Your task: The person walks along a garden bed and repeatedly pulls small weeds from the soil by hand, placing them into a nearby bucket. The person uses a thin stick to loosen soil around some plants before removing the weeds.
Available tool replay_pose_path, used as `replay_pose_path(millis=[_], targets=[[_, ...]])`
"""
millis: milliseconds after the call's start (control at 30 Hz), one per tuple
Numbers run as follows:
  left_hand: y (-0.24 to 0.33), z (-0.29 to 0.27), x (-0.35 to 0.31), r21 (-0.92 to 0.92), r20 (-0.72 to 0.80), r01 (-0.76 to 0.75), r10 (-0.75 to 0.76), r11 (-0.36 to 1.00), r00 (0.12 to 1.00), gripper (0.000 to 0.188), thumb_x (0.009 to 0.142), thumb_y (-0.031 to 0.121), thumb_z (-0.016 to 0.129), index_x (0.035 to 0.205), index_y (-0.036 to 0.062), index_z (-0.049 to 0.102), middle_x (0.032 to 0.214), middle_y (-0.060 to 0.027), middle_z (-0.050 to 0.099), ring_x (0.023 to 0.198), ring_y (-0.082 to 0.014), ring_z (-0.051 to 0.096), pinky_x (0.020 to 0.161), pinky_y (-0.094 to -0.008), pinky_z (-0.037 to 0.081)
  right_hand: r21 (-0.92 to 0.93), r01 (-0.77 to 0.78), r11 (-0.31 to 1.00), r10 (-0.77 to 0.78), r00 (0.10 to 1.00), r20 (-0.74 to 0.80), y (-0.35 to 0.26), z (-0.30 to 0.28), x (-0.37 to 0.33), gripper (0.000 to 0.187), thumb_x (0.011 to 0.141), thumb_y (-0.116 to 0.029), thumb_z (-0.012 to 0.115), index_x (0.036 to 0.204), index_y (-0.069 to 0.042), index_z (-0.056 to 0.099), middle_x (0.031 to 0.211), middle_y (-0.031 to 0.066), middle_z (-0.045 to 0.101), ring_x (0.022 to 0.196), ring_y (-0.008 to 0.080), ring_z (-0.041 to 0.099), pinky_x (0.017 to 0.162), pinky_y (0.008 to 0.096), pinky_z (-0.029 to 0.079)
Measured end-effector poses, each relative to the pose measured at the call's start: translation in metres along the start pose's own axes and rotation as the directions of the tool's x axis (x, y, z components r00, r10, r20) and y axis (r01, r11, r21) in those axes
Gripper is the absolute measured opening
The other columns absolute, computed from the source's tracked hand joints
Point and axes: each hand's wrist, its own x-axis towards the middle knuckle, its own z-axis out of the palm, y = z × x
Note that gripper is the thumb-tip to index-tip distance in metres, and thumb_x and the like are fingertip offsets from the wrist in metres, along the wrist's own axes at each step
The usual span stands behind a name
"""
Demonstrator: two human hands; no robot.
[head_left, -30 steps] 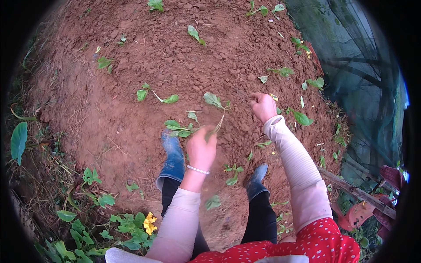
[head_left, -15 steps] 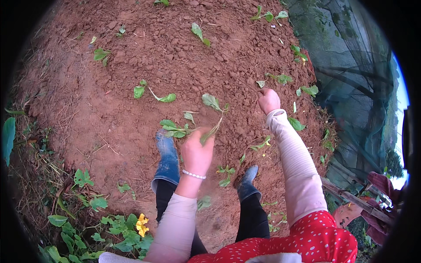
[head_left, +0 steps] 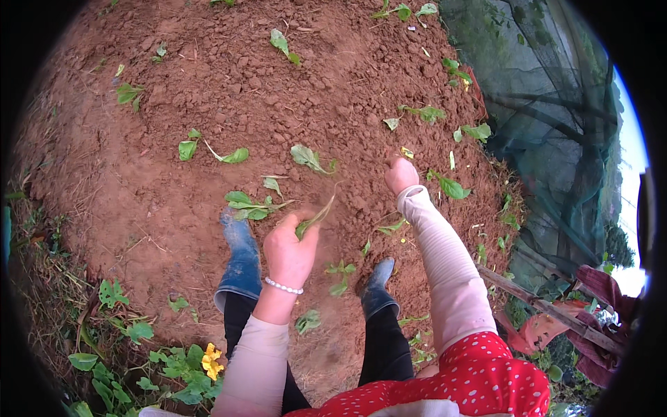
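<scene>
A wilted green seedling [head_left: 316, 217] is pinched in the closed fingers of my left hand [head_left: 288, 254]; its thin pale stem points up and to the right. To the right, my right hand [head_left: 401, 175] is closed low over the reddish soil [head_left: 347, 90], and whatever its fingers hold is hidden. Just beyond that hand lies a small yellowish leaf [head_left: 407, 152]. Between and beyond my hands a loose seedling [head_left: 309, 158] rests on the dirt. Left of my left hand, another leafy seedling [head_left: 253, 205] lies by my blue boot [head_left: 241, 247].
Several more seedlings are scattered over the bed, including one [head_left: 281, 45] farther off. Dark green netting [head_left: 549, 125] borders the right side, with a wooden pole [head_left: 549, 309] below it. A vine with a yellow flower [head_left: 212, 361] grows at lower left. My other boot [head_left: 377, 281] stands between my arms.
The view has shifted, so the ground appears farther left and slightly higher. My right hand has drawn back nearer to me over the soil. The seedling stays in my left hand, its stem tilted differently.
</scene>
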Motion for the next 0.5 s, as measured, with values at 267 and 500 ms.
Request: replay_pose_path(millis=[267,500], targets=[[0.005,0.006,-0.003,0.058,0.096,0.077,-0.082,0.995,0.992,0.015,0.069,0.01,0.062,0.084,0.0048,0.062,0.078,-0.0131,0.062,0.073,-0.0239,0.06,0.064,-0.0303,0.045,-0.129,0.07,0.989,-0.058,0.994,0.095,-0.026,0.028,0.012,0.016,0.068,-0.011,0.052,0.075,-0.002,0.063,0.082,0.0185,0.061,0.081,0.0324,0.06,0.069,0.0386,0.048],[-0.005,0.02,-0.012,0.041,0.106,0.007,-0.012,0.999,0.994,0.014,0.07,0.013,0.061,0.082,0.0077,0.062,0.08,-0.0133,0.062,0.073,-0.0288,0.059,0.064,-0.0331,0.046,-0.163,0.182,0.97,-0.164,0.98,0.115,-0.045,0.041,0.047,0.016,0.068,-0.013,0.055,0.075,-0.002,0.064,0.08,0.0185,0.061,0.078,0.032,0.06,0.068,0.0387,0.049]])
